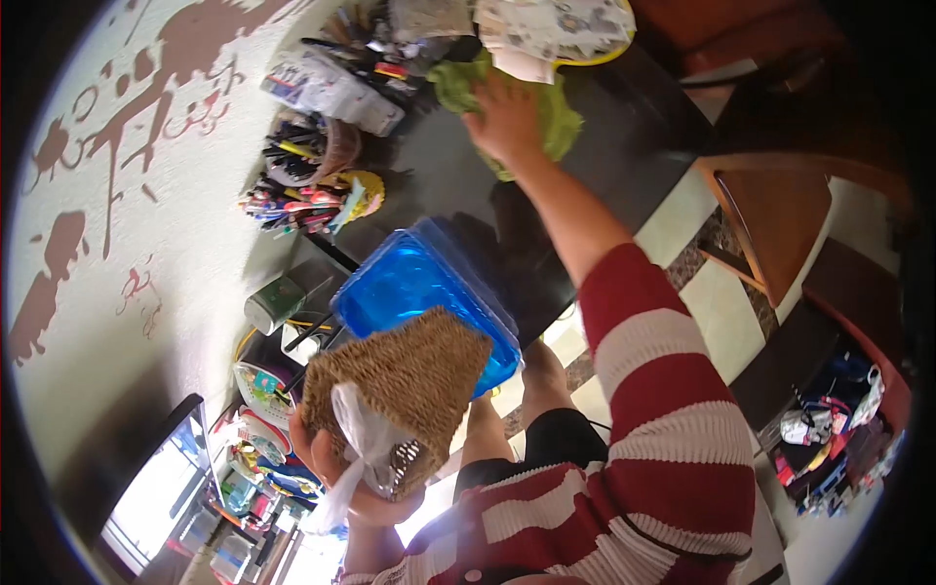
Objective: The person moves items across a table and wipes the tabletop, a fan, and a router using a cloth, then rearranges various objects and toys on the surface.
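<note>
My right hand [507, 122] lies spread on a green cloth [561, 122], which rests on the dark table [419, 175]. Down at the lower left, my left hand [361, 492] is wrapped round a brown woven basket [409, 375], tilted in front of my body. A whitish plastic bag [366, 429] hangs at the basket's near side, by my left fingers. Behind the basket, a blue plastic container [400, 283] sits at the table's edge, partly hidden by it.
Cups of pens [312, 151] and a yellow-rimmed holder [363, 195] line the wall side. Papers on a yellow-edged tray [619, 44] lie beyond the cloth. A wooden chair [770, 224] stands at right. A mirror-like panel [161, 478] is at lower left.
</note>
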`<control>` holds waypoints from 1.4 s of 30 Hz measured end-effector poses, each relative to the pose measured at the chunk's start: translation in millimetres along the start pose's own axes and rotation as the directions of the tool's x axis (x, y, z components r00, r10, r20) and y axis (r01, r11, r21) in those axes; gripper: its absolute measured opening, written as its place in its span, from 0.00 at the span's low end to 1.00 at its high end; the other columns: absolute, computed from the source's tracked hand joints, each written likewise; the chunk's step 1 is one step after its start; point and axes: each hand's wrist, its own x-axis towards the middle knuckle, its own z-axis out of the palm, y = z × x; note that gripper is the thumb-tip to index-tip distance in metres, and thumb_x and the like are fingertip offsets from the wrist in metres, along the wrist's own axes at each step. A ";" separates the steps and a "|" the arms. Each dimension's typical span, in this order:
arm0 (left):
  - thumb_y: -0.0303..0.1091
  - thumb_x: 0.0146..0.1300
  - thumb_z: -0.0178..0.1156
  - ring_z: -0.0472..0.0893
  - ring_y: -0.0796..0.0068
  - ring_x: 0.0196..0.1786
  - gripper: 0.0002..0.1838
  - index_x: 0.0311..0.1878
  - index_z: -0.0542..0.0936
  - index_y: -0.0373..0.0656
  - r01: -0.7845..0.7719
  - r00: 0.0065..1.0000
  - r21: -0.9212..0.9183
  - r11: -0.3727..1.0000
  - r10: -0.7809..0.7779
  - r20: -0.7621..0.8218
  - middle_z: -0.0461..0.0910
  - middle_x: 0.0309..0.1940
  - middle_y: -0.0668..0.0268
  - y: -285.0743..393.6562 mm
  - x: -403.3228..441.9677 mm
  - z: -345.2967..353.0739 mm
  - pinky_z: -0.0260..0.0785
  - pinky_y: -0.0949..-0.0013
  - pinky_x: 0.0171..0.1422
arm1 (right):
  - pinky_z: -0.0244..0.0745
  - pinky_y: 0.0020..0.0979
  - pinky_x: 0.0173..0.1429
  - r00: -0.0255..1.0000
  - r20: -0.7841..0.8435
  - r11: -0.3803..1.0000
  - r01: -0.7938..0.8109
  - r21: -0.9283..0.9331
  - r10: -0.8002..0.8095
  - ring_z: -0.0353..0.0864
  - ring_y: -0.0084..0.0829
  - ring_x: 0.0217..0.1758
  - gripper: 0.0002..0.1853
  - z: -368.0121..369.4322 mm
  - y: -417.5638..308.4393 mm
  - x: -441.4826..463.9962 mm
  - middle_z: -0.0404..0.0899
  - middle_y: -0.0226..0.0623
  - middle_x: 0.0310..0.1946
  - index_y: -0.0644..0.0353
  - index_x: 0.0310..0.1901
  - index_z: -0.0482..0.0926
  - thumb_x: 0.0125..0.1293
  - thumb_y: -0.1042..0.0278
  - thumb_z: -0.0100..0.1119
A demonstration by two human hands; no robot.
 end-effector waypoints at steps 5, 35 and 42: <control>0.61 0.33 0.69 0.55 0.47 0.70 0.57 0.66 0.60 0.38 -0.085 0.996 -0.156 0.984 0.081 -0.028 0.53 0.67 0.46 5.8 55.6 46.4 0.47 0.45 0.70 | 0.55 0.54 0.68 0.928 0.076 0.919 0.345 0.190 -0.364 0.54 0.41 0.73 0.28 -18.0 23.3 -91.8 0.63 0.34 0.67 0.48 0.58 0.73 0.57 0.48 0.60; 0.46 0.26 0.78 0.41 0.26 0.69 0.63 0.69 0.54 0.41 -0.320 0.947 -0.372 0.871 0.302 -0.109 0.41 0.68 0.34 200.4 278.3 324.2 0.44 0.37 0.70 | 0.62 0.49 0.65 0.575 -0.201 0.604 -0.700 0.379 0.793 0.59 0.61 0.65 0.31 -36.5 145.9 -184.1 0.52 0.62 0.65 0.57 0.68 0.58 0.66 0.56 0.51; 0.46 0.50 0.69 0.55 0.45 0.71 0.49 0.69 0.54 0.36 -0.170 0.985 -0.290 0.942 0.169 -0.026 0.52 0.69 0.44 42.7 90.6 183.3 0.49 0.52 0.71 | 0.52 0.60 0.67 0.819 -0.221 0.835 -0.549 -0.036 0.530 0.52 0.61 0.70 0.30 -41.0 124.4 -196.6 0.56 0.56 0.66 0.56 0.64 0.65 0.64 0.48 0.51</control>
